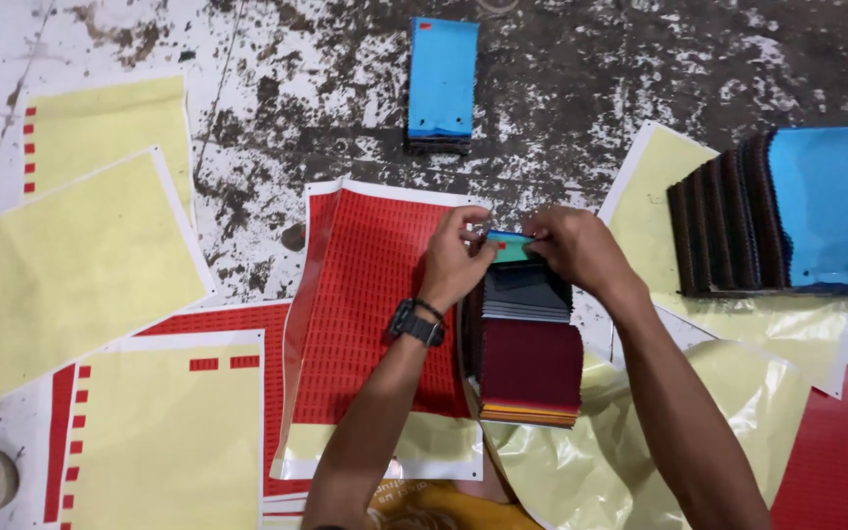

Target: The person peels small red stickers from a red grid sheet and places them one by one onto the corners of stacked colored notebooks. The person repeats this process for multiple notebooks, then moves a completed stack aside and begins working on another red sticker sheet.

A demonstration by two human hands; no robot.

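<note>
Both hands pinching a small teal swatch at the top of a fanned fabric swatch stack, centre of the floor.

Left hand (455, 257), black watch on the wrist, and right hand (573, 247) each have fingers closed narrow on the teal swatch (511, 246). It sits at the far end of the swatch stack (528, 344): grey, then maroon, orange edges at the near end, lying on a crumpled yellow backing sheet (630, 451). Red label sheet (370, 304), rows of small red stickers, just left of the stack, touching it. Peeled yellow sheets (61, 275) further left. Blue-topped stack (441, 83) ahead; another dark stack with a blue cover (787, 216) to the right. No containers visible.
</note>
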